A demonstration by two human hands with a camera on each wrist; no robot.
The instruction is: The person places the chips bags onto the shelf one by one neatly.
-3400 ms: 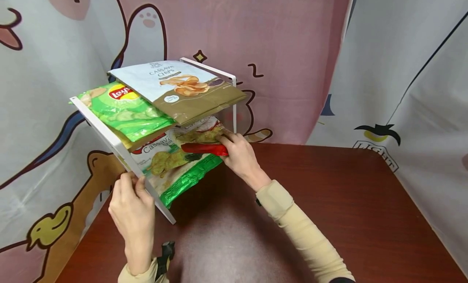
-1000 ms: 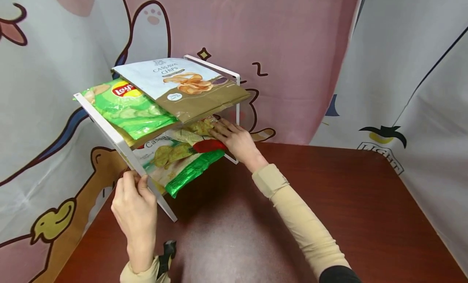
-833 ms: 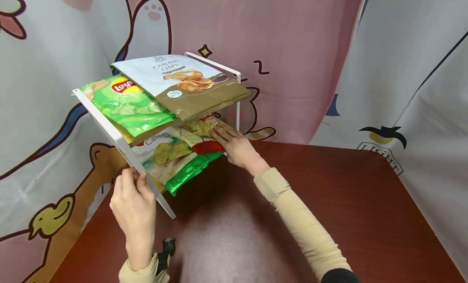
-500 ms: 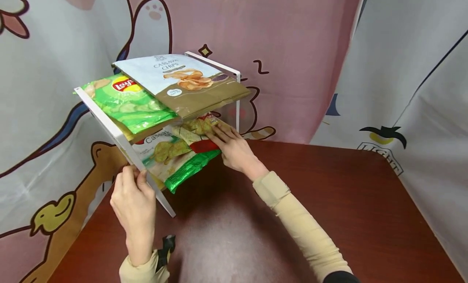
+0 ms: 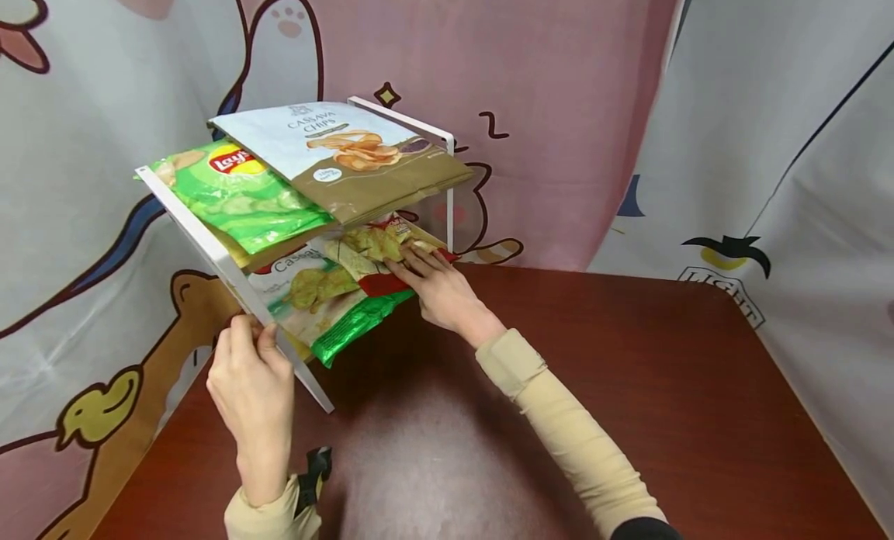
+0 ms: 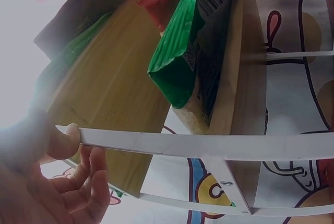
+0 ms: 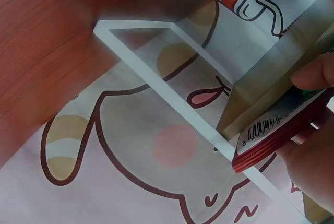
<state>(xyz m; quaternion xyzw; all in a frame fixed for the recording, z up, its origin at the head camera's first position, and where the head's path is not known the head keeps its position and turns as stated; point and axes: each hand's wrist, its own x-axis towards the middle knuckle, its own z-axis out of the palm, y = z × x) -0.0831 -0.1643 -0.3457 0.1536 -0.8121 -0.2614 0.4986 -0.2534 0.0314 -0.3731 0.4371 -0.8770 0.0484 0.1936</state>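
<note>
My left hand (image 5: 253,385) pinches the white metal side frame (image 6: 146,141) of a two-tier rack between thumb and fingers. My right hand (image 5: 450,298) lies with straight fingers on a red-ended bag of chips (image 5: 382,282) on the lower shelf. This bag overlaps a green-ended bag of cassava chips (image 5: 359,323), whose end overhangs the shelf front. In the right wrist view, the red bag edge (image 7: 279,132) passes between my thumb and fingers, with the thumb near the shelf edge (image 7: 261,98). The upper shelf hides the bags' rear parts.
On the upper shelf lie a green Lay's bag (image 5: 244,195) and a white and brown cassava chips bag (image 5: 349,156), which overlaps it and overhangs the front. The rack stands on a dark red wooden table (image 5: 628,385). Printed curtains (image 5: 524,121) hang behind.
The red-ended bag has gone from my right hand's grip down flat onto the green-ended bag. My right fingers have straightened and shifted slightly left over it. My left hand keeps its hold.
</note>
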